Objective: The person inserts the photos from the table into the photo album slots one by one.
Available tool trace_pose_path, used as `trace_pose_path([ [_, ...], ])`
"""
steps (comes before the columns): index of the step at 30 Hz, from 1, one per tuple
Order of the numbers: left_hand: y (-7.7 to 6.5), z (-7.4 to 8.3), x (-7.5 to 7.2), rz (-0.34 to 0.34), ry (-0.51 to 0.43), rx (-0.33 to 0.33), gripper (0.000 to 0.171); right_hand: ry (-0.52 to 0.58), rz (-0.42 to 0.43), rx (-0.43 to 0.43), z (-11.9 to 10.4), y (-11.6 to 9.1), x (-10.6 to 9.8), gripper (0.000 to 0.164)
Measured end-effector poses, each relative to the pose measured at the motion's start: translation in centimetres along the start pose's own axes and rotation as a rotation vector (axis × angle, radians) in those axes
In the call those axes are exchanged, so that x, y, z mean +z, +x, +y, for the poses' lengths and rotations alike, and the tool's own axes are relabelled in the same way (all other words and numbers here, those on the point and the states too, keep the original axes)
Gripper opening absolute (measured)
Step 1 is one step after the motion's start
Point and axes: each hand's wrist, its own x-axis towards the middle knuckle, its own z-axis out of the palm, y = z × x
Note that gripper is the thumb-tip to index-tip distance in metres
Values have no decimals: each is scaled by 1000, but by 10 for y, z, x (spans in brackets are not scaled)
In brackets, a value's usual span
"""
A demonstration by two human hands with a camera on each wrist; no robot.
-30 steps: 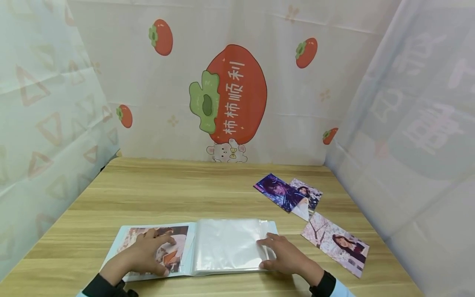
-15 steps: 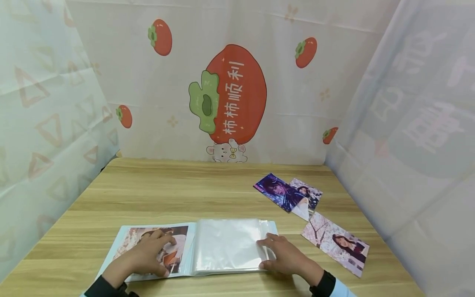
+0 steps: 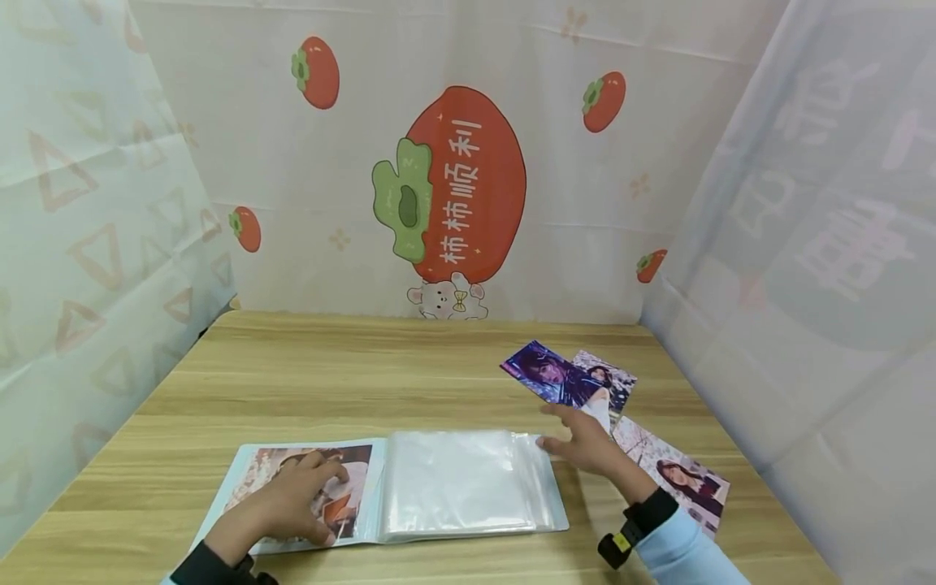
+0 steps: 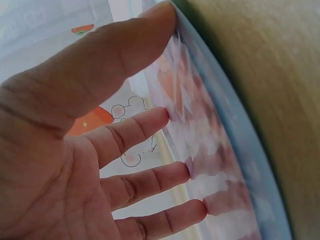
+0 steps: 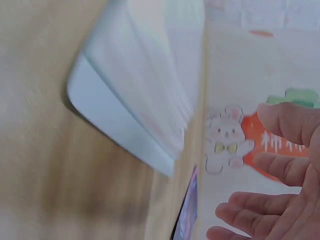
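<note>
A photo album (image 3: 559, 512) with a light blue cover lies open on the wooden table. Its left page holds a photo (image 3: 358, 475) behind clear film, while clear pocket pages (image 3: 453, 483) on the right look blank. My left hand (image 3: 288, 504) rests on the left page; in the left wrist view its fingertips (image 4: 187, 170) touch the film and its thumb is at the album's edge. My right hand (image 3: 588, 443) is raised off the album's right side, near a purple-blue photo (image 3: 552, 378), with nothing in its fingers (image 5: 280, 167).
Behind the right hand, a second photo (image 3: 621, 386) lies partly under the purple-blue one. A pink blossom photo (image 3: 683, 475) lies at the right, partly covered by the right wrist. A printed cloth (image 3: 366, 97) hangs behind the table (image 3: 351, 374).
My right hand has left the album's right pages and moved up and right toward the loose photos. The album's right edge is uncovered. My left hand has stayed on the left page.
</note>
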Motion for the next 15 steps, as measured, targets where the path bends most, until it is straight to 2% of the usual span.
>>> trace_pose_path([
  [4, 1, -1, -1, 9, 13, 8, 62, -36, 36, 57, 13, 17, -14, 49],
  [9, 2, -1, 0, 16, 21, -1, 62, -85, 61, 124, 33, 39, -26, 50],
  [15, 2, -1, 0, 12, 7, -2, 61, -69, 61, 284, 58, 58, -38, 53],
])
